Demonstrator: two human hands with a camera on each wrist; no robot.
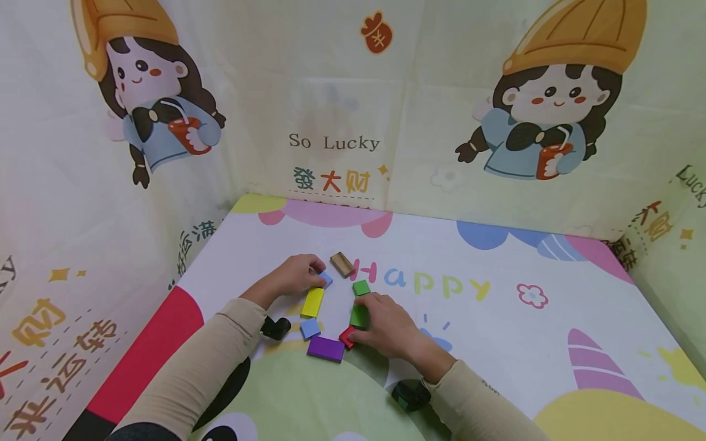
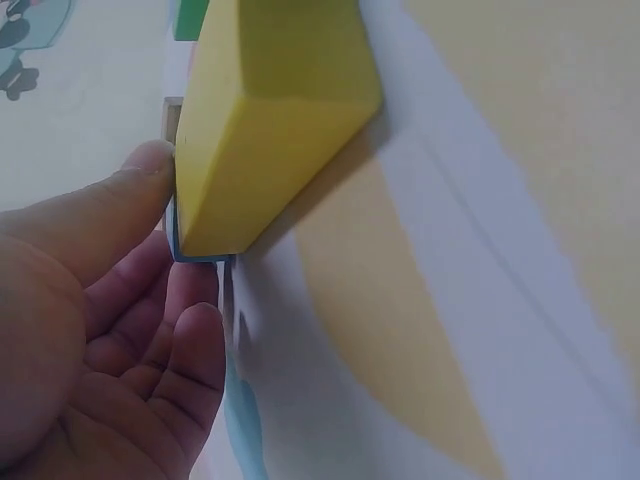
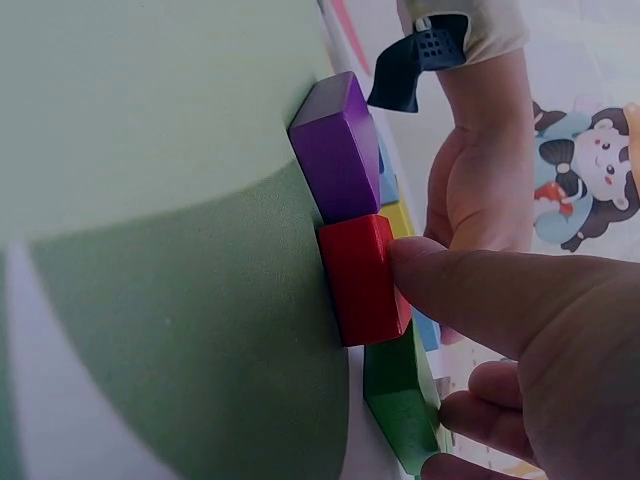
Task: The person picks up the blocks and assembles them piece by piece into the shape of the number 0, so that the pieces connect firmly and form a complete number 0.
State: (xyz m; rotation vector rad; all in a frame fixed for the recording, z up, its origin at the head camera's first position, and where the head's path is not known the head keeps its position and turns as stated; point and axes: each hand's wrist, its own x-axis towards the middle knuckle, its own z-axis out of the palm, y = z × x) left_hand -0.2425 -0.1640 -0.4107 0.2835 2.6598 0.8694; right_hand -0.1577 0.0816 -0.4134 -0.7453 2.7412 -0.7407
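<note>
My left hand (image 1: 295,274) pinches a blue block (image 1: 328,280) between thumb and fingers, at the far end of a yellow block (image 1: 312,302). In the left wrist view the yellow block (image 2: 270,130) hides most of the blue one. My right hand (image 1: 390,323) reaches over the other side, its thumb touching a red block (image 3: 360,285) and its fingertips at a longer green block (image 3: 402,405). A purple block (image 1: 326,349) lies close beside the red one. Between purple and yellow sits another blue block (image 1: 310,329).
A small green block (image 1: 361,288) lies past the right fingers. Beyond it is a brown wooden block (image 1: 342,264). The blocks form a rough ring on the printed tabletop (image 1: 430,245). Printed cloth walls (image 1: 419,122) stand behind and at both sides. Dark wrist devices (image 1: 410,395) sit near the table.
</note>
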